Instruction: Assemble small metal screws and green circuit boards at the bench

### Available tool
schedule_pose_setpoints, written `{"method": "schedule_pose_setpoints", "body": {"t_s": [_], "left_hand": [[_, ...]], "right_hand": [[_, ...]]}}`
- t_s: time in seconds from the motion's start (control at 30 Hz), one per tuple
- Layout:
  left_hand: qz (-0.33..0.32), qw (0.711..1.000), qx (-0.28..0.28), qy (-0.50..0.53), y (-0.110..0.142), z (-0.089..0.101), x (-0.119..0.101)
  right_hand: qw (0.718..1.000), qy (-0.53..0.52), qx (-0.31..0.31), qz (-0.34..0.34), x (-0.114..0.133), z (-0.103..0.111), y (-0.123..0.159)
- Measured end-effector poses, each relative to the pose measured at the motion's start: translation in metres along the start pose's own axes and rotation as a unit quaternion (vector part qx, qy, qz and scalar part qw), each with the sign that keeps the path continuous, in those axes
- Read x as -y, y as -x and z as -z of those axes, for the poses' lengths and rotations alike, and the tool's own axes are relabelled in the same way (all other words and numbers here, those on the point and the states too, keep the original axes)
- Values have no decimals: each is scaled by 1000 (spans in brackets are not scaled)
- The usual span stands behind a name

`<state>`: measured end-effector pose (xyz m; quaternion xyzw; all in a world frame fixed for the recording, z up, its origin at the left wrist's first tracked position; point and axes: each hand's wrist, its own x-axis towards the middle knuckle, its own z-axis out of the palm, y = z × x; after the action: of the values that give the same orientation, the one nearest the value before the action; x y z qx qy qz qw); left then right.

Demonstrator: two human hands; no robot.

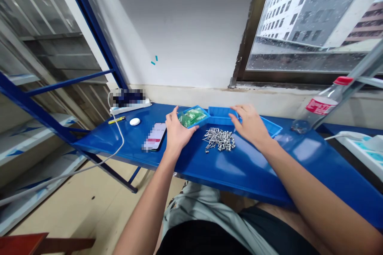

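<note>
My left hand (176, 130) grips a small blue bin (204, 120) by its near left side, thumb along the front wall. Green-printed clear plastic packets (191, 117) lie inside that bin, which looks tilted. At the right end of a middle blue bin (218, 120), my right hand (250, 122) has its thumb and fingers closed on the edge. A third blue bin (273, 127) sits partly hidden behind the right hand. Between my hands, a heap of silver metal rivets or similar small pins and sleeves (220, 139) lies on the blue table (209, 167).
A phone (154, 136) lies left of my left hand, near a white round object (135, 121) and a yellow pen-like tool (116, 120). A white cable (119, 143) hangs over the table's left edge. A clear red-capped bottle (320, 103) stands right, near a power strip (363, 151).
</note>
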<state>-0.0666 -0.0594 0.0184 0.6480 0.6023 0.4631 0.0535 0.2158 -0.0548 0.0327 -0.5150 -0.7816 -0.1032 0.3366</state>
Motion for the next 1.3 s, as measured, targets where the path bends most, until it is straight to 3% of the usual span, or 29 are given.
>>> {"method": "schedule_pose_setpoints", "body": {"t_s": [0.17, 0.3, 0.6, 0.77, 1.1, 1.3], "left_hand": [[-50, 998, -21, 30, 14, -7, -22], [-103, 993, -41, 30, 18, -14, -36], [-142, 988, -60, 16, 23, -23, -42], [-157, 986, -60, 16, 24, -26, -41], [-156, 986, -61, 16, 25, -31, -44], [-172, 981, -80, 30, 23, -31, -41]], "right_hand": [[993, -99, 26, 67, 63, 3, -24], [991, -72, 104, 42, 85, -8, -43], [976, -104, 188, -40, 92, -23, -58], [980, -109, 164, -37, 90, -32, -63], [985, -77, 122, -98, 85, -52, -69], [990, -40, 102, -93, 87, -59, -70]]}}
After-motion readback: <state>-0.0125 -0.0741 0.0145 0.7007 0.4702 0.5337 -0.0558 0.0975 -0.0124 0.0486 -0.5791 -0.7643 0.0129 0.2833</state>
